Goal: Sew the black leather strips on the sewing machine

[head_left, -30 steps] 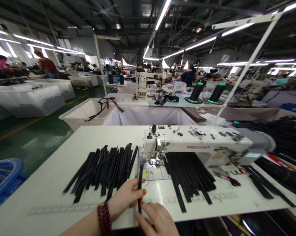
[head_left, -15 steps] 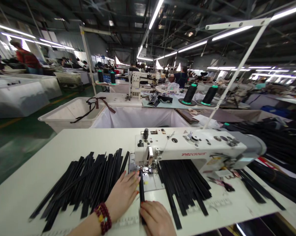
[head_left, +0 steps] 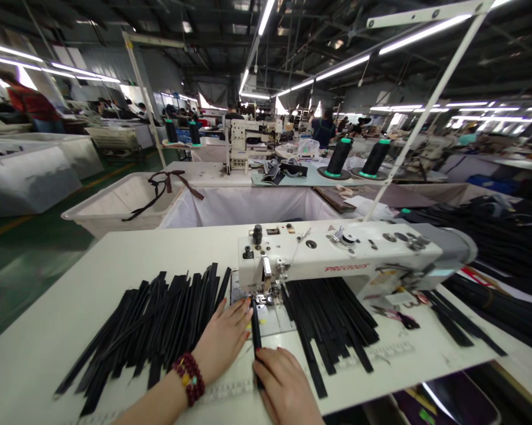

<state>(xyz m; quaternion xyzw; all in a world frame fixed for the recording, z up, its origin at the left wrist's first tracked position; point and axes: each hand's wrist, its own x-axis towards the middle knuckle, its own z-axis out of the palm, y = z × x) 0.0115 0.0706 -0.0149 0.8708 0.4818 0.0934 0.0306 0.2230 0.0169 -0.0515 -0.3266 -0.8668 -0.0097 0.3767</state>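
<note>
Strip [head_left: 256, 332] looks lined up at sewing machine [head_left: 301, 260], right grip [head_left: 284, 378] closed over outer end, left grip [head_left: 222, 337] flat alongside; next wants straight feeding.

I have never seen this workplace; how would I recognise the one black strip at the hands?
Find the white sewing machine with red lettering. Near its presser foot, one black strip runs toward the viewer, past the left hand to the right hand. Unlike the heaped strips to its left and the bunched strips to its right, it lies alone.
</note>
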